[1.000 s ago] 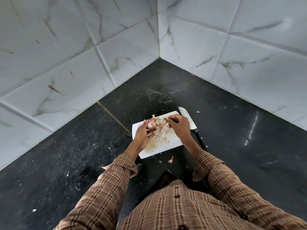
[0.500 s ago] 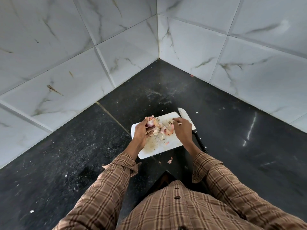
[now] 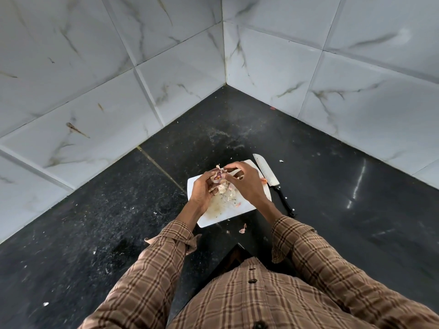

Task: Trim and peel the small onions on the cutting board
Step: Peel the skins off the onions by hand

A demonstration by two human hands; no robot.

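The left hand (image 3: 202, 188) grips a small purplish onion (image 3: 217, 177) above the white rectangular cutting board (image 3: 221, 211), largely hiding it; the right hand (image 3: 247, 184) pinches its skin; a steel black-handled knife (image 3: 269, 175) lies right.

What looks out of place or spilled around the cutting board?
A scrap of onion skin lies off the cutting board on the dark counter. The knife rests partly off the board's right edge.
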